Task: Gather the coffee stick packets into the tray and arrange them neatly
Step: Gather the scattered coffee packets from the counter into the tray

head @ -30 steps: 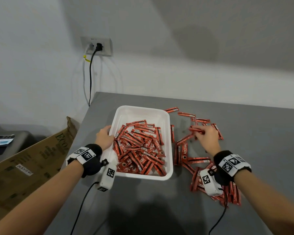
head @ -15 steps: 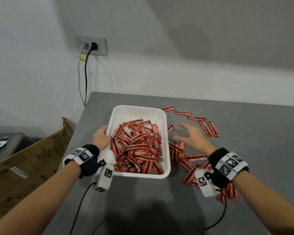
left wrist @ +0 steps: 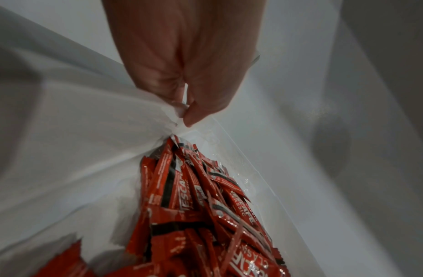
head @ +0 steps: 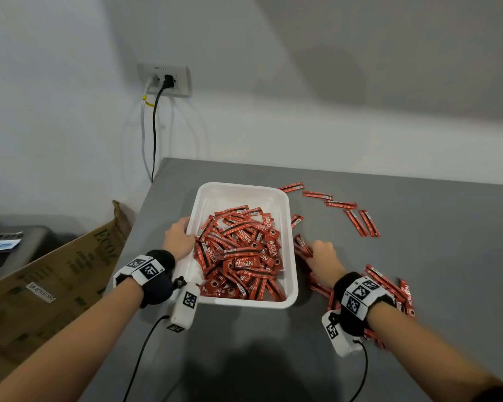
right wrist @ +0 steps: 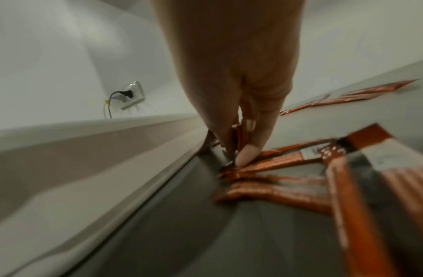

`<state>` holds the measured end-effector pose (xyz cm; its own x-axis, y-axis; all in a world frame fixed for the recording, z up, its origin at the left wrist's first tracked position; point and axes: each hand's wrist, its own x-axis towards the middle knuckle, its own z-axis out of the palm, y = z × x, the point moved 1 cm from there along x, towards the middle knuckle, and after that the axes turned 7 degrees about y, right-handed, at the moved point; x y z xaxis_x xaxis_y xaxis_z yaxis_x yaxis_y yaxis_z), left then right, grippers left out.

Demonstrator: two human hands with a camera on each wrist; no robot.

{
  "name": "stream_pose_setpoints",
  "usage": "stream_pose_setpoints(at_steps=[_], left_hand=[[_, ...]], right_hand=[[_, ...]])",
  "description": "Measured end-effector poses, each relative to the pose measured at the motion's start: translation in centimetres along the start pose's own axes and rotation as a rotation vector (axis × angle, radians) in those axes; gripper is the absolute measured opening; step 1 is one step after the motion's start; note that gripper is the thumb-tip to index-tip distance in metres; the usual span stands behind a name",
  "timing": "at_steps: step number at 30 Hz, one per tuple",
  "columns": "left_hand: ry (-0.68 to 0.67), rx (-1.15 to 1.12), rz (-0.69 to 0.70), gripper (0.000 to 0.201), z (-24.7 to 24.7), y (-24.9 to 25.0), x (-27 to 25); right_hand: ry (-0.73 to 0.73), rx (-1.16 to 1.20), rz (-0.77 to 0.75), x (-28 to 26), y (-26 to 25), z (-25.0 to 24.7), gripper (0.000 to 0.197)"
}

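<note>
Pinching the left rim of the shallow white plastic tray [head: 285, 204] between the thumb and fingers of my left hand [head: 178, 238], I pin it to the grey tabletop [head: 433, 256], while my right hand [head: 324, 256] curls its fingers around a few red foil coffee stick packets [right wrist: 239, 135] just beside the tray's right wall. That wrist view is blurred, so how many I hold is a guess. I should square them up before lifting them over the wall onto the jumbled heap of packets [head: 241, 256], then fetch the strays [head: 360, 219] farther out.
</note>
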<state>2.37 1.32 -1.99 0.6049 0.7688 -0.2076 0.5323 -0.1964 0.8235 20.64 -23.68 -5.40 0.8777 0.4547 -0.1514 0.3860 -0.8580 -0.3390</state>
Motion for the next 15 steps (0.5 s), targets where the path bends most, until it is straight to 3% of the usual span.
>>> stream_pose_setpoints(at_steps=[3,6,9,12,15], left_hand=[[0.002,0.005,0.009,0.046,0.0,-0.2,0.0],[-0.004,-0.021,0.001,0.047,0.1,-0.2,0.1],[-0.003,-0.023,0.005,0.046,0.2,-0.3,0.2],[-0.004,-0.01,0.011,0.045,0.1,-0.4,0.3],[0.005,-0.003,0.029,0.043,0.1,-0.6,0.4]], right_hand=[[0.079,0.113,0.075,0.5,0.3,-2.1,0.015],[0.211,0.337,0.019,-0.3,-1.1,-5.4,0.017],[0.115,0.516,-0.151,-2.4,-5.1,-6.8,0.034],[-0.012,0.355,-0.231,-2.9,-6.6,-6.8,0.065],[-0.032,0.094,-0.199,-2.3,-2.5,-8.0,0.082]])
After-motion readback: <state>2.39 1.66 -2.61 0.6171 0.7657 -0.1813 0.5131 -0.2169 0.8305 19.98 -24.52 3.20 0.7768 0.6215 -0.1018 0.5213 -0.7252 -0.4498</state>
